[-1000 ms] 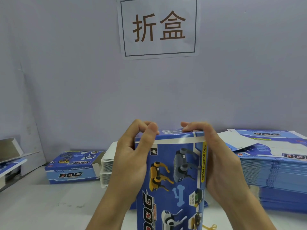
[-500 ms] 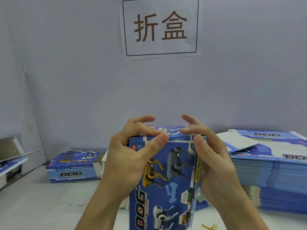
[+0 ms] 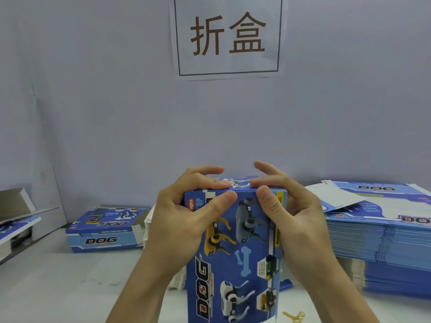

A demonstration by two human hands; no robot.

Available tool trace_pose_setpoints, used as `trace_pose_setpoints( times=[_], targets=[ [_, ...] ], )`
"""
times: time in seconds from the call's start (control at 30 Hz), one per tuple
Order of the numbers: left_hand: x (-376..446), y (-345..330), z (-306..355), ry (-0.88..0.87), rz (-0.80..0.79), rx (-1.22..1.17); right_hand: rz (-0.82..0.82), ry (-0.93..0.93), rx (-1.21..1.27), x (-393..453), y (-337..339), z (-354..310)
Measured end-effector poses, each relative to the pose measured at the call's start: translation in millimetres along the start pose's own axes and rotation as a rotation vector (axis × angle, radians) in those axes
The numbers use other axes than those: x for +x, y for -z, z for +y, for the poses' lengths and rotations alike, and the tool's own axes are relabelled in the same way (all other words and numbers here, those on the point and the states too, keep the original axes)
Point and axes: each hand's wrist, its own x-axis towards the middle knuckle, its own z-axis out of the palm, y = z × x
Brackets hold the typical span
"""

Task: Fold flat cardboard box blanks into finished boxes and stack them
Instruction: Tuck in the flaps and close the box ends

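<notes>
A blue "DOG" toy box [image 3: 235, 259] stands upright on end at the centre of the white table, its printed front facing me. My left hand [image 3: 186, 220] grips its upper left corner, thumb on the front face and fingers curled over the top flap. My right hand [image 3: 289, 217] grips the upper right corner the same way, thumb on the front and fingers pressing on the top. The box's back and bottom are hidden.
A tall stack of flat blue box blanks [image 3: 382, 238] fills the right side. A folded box [image 3: 103, 229] lies on the table at the left. Another open carton [image 3: 16, 220] sits at the far left edge. A paper sign [image 3: 227, 36] hangs on the wall.
The box's top flap has gone down flat onto the box. Both hands shifted slightly left with the box, and the thumbs now lie on the front face.
</notes>
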Motion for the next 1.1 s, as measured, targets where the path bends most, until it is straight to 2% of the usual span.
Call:
trace_pose_setpoints(
  times=[0.03, 0.17, 0.23, 0.3, 0.4, 0.43, 0.47, 0.5, 0.6, 0.67, 0.7, 0.77, 0.83, 0.9, 0.97, 1.1],
  targets=[
    [0.5, -2.2, -0.6, -0.006, 0.086, 0.007, 0.015, 0.021, -0.074, 0.6, -0.2, -1.1],
    [10.2, 3.4, -3.3, -0.015, 0.623, -0.107, 0.214, 0.109, -0.288, 5.2, 1.4, -5.1],
    [13.5, 11.4, -1.8, -0.010, 0.797, -0.212, 0.208, 0.156, -0.389, 5.3, 1.3, -11.4],
    [14.0, 18.0, -3.6, 0.009, 0.948, -0.317, 0.005, 0.037, -0.414, 4.6, 1.0, -18.6],
    [13.0, 23.4, -7.3, 0.025, 1.130, -0.435, -0.520, -0.426, -0.470, -0.1, -7.9, -29.4],
    [13.1, 23.8, -7.8, 0.041, 1.151, -0.470, -0.651, -0.553, -0.523, -2.4, -12.4, -27.7],
    [13.0, 21.8, -7.6, 0.076, 1.153, -0.500, -0.692, -0.634, -0.552, -4.5, -16.8, -23.5],
    [12.8, 18.1, -8.7, 0.126, 1.140, -0.518, -0.644, -0.675, -0.530, -6.5, -21.1, -17.7],
    [8.5, -3.1, -19.2, 0.282, 0.971, -0.534, -0.217, -0.676, -0.127, -7.7, -32.8, 0.2],
    [5.0, -16.3, -27.4, 0.399, 0.777, -0.531, 0.113, -0.558, 0.200, -2.2, -33.2, 6.1],
    [3.3, -20.2, -29.5, 0.455, 0.661, -0.536, 0.235, -0.462, 0.288, 0.8, -29.4, 9.2],
    [2.1, -19.8, -30.1, 0.522, 0.484, -0.445, 0.369, -0.295, 0.323, 4.1, -19.2, 7.2],
    [4.1, -11.4, -27.0, 0.428, 0.420, -0.169, 0.373, -0.217, 0.217, 5.3, -6.8, 2.7],
    [8.5, -1.3, -18.2, 0.262, 0.420, 0.049, 0.285, -0.187, 0.088, 6.1, 5.6, -1.6],
    [10.4, 6.3, -7.0, 0.160, 0.326, 0.082, 0.122, -0.162, 0.026, 6.0, 14.8, -5.5],
    [6.3, 11.6, 5.0, 0.222, -0.033, 0.121, -0.235, -0.170, -0.021, 3.6, 21.1, -11.7]
  ],
)
